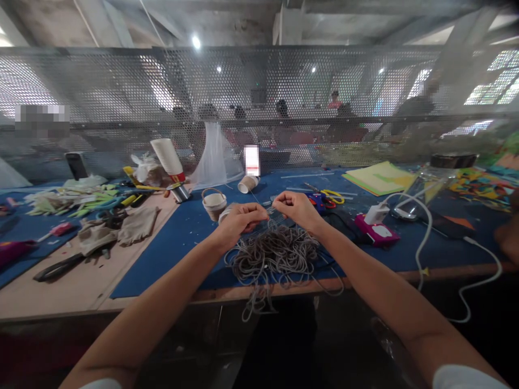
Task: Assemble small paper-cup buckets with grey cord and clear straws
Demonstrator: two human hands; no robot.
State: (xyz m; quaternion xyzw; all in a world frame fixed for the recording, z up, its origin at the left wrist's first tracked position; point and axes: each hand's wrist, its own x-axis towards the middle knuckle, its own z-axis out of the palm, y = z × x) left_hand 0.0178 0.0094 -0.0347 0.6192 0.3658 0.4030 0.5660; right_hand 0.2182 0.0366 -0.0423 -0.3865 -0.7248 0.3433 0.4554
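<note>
Both hands are raised over a tangled pile of grey cord (275, 251) at the front of the blue work mat (162, 265). My left hand (245, 217) is closed in a pinch, its fingertips pointing right. Opposite it, a short gap away, my right hand (299, 209) pinches too. What either one holds is too fine to make out. Left of my left hand stands a small pale cup with a looped handle (214, 205); a second pale cup (224, 214) is partly hidden behind that hand. Yellow-handled scissors (334, 198) lie beyond my right hand.
A leaning stack of paper cups (167, 156) and a tipped cup (248, 184) are farther back. At right are a magenta power block (377, 231), a white cable (425, 237), a glass jar (421, 189) and paper sheets (377, 178). Gloves (138, 224) lie left. A perforated screen (259, 81) closes the back.
</note>
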